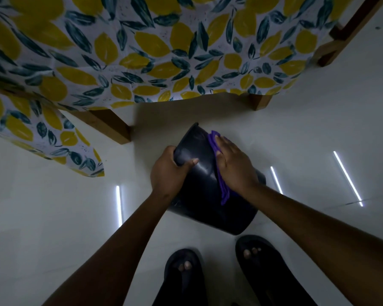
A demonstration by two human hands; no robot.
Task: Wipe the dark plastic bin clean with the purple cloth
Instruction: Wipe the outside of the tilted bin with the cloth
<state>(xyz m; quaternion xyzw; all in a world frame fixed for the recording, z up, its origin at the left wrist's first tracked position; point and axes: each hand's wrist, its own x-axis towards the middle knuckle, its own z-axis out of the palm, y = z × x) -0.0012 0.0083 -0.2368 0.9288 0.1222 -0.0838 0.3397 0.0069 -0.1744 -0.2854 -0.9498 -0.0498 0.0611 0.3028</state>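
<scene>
The dark plastic bin lies tilted on its side above the white floor, its base pointing away from me and its wide end near my feet. My left hand grips the bin's left side near the base, thumb across the glossy wall. My right hand lies flat on the purple cloth and presses it against the bin's right side. The cloth shows as a strip beyond my fingertips and along the left edge of my palm.
A table with wooden legs and a lemon-print tablecloth stands just beyond the bin. My two feet in dark sandals stand right below it. The glossy white floor reflects strip lights.
</scene>
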